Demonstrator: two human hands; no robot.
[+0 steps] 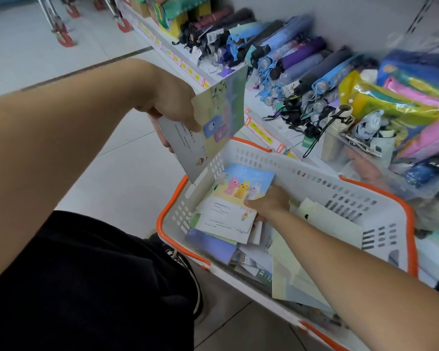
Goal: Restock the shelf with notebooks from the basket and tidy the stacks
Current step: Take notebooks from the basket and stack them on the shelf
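Observation:
A white basket (302,171) with an orange rim sits on the floor beside the low shelf (261,102). Several notebooks lie loose inside it. My left hand (173,107) grips a small bunch of notebooks (213,122) above the basket's left end, thumb on the front cover. My right hand (269,203) reaches into the basket and grips a white notebook (226,219), on which a blue notebook with rabbits (246,183) lies. Pale green and blue notebooks (289,279) lie under my right forearm.
Folded umbrellas (297,64) crowd the low shelf behind the basket. Bagged colourful goods (411,115) lie on the shelf at the right. Price tags (260,131) line the shelf edge. Red-footed metal legs (66,39) stand on the tiled floor at top left. My dark-trousered leg (86,287) fills the lower left.

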